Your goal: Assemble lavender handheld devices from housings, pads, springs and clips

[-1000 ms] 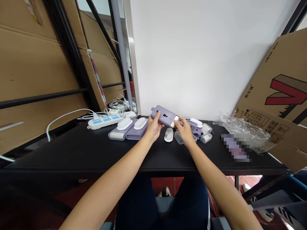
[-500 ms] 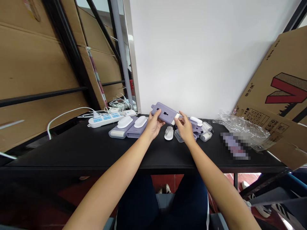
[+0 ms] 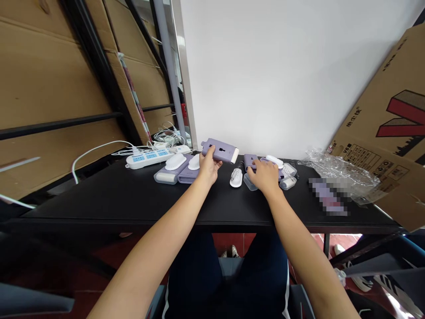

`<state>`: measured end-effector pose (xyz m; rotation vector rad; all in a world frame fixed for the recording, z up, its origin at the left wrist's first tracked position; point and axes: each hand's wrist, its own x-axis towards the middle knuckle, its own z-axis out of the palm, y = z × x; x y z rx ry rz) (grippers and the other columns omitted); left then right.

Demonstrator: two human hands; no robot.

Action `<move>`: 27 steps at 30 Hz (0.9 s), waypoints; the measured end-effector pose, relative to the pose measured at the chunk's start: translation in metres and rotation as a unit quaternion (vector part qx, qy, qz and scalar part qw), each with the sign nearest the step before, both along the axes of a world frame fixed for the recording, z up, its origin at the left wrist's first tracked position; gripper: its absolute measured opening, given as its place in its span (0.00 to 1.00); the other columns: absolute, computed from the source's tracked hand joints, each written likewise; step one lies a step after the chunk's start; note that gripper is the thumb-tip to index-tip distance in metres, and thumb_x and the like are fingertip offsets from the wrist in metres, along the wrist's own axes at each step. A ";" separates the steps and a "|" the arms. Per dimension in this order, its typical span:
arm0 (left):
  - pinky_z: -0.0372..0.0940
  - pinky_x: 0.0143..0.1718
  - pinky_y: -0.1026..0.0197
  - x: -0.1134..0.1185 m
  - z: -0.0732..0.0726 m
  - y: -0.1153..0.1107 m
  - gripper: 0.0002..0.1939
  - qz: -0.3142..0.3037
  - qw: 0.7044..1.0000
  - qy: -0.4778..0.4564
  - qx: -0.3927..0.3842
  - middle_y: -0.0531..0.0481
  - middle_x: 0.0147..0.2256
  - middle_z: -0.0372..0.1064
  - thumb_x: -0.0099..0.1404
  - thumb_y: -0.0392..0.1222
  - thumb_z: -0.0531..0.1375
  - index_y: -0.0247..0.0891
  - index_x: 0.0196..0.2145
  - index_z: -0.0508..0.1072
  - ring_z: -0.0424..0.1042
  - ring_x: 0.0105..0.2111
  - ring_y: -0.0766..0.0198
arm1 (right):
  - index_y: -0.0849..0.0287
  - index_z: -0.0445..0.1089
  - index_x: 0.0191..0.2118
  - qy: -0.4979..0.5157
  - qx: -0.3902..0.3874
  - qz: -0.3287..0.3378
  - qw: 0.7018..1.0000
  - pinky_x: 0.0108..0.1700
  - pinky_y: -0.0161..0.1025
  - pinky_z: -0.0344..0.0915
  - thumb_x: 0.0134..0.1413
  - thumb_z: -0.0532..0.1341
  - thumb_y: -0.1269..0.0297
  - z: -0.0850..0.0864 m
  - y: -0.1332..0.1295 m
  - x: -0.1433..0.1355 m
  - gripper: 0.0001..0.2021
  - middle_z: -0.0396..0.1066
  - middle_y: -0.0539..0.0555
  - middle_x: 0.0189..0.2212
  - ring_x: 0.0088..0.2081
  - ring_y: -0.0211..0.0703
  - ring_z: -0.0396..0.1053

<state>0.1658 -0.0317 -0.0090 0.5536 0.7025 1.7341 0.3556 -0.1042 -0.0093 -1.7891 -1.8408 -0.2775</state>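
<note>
My left hand holds a flat purple plastic housing above the table, thumb on its face. The housing has dark cut-outs, a small tab at the left and a white end piece at the right. My right hand is over a pile of purple parts, fingers apart and bent down among them; their tips are partly hidden. Between the hands lies a white oval piece with a metal coil spring. Clear plastic pieces with white insides lie right of my right hand.
Two purple units topped with white ovals lie left of my left hand. Behind them is a white power strip with cables. At right are crumpled clear plastic wrap, a blurred patch and a leaning cardboard box. A white wall stands behind.
My right hand has let go of the housing's white end and moved down right to the pile of parts. My left hand keeps the housing, now slightly further left.
</note>
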 end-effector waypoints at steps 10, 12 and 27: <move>0.59 0.24 0.68 0.000 0.000 -0.001 0.15 -0.022 1.000 -0.001 0.018 0.57 0.34 0.73 0.62 0.43 0.68 0.44 0.43 0.66 0.71 0.26 0.70 | 0.54 0.70 0.55 0.211 -0.012 0.054 0.976 0.55 0.54 0.60 0.63 0.57 0.54 0.002 0.006 0.001 0.19 0.75 0.59 0.48 0.49 0.55 0.71; 0.59 0.24 0.68 0.002 0.000 -0.002 0.16 -0.040 0.999 -0.003 0.031 0.56 0.35 0.74 0.62 0.43 0.69 0.44 0.44 0.67 0.72 0.26 0.70 | 0.53 0.68 0.52 0.381 -0.010 0.124 0.916 0.49 0.47 0.65 0.60 0.60 0.50 0.005 0.009 0.003 0.19 0.74 0.54 0.43 0.44 0.48 0.72; 0.59 0.24 0.68 0.008 0.000 -0.008 0.20 -0.125 0.988 0.024 0.092 0.55 0.35 0.74 0.58 0.45 0.72 0.43 0.44 0.70 0.72 0.29 0.68 | 0.51 0.60 0.45 0.674 -0.081 0.255 0.689 0.39 0.37 0.75 0.48 0.73 0.55 0.005 0.009 -0.005 0.24 0.72 0.45 0.37 0.36 0.37 0.75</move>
